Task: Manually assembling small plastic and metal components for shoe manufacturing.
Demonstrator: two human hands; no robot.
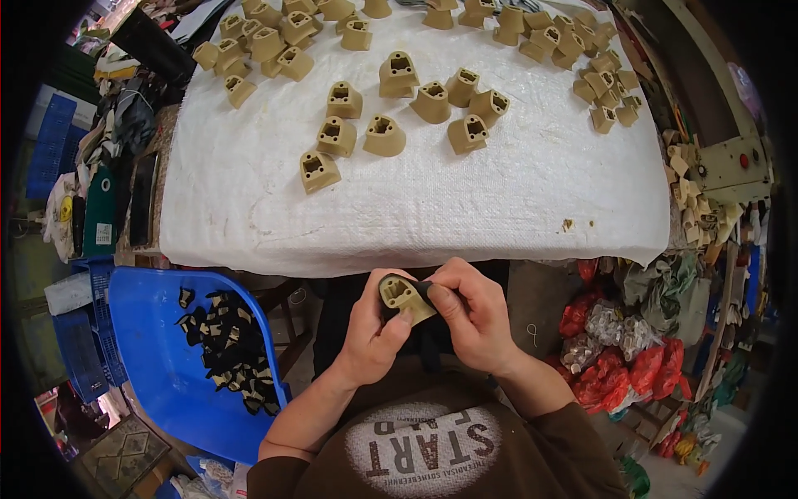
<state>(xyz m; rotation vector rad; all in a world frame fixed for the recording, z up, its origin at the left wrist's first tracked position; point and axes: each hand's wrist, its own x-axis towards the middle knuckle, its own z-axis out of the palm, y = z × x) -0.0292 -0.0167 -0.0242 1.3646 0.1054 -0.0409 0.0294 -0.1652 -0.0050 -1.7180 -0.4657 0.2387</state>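
Observation:
In front of my chest, just off the table's near edge, both hands work on one tan block heel (pixel 399 293) with a hollow, notched top. A black cover piece (pixel 422 289) runs along its far side and toward the right. My left hand (pixel 372 331) is closed round the heel, its thumb pressed on the near side. With thumb and fingers pinched together, my right hand (pixel 477 320) grips the black cover at the heel's right edge. Some fingers of both hands are hidden behind the heel. The nearest bare tan heel (pixel 318 170) stands on the table beyond them.
A white woven sheet (pixel 416 216) covers the table, with several tan heels (pixel 399 75) in loose groups toward the far side. At left, a blue bin (pixel 158 358) holds black-and-tan heels (pixel 229 345). Red plastic bags (pixel 603 378) lie at right.

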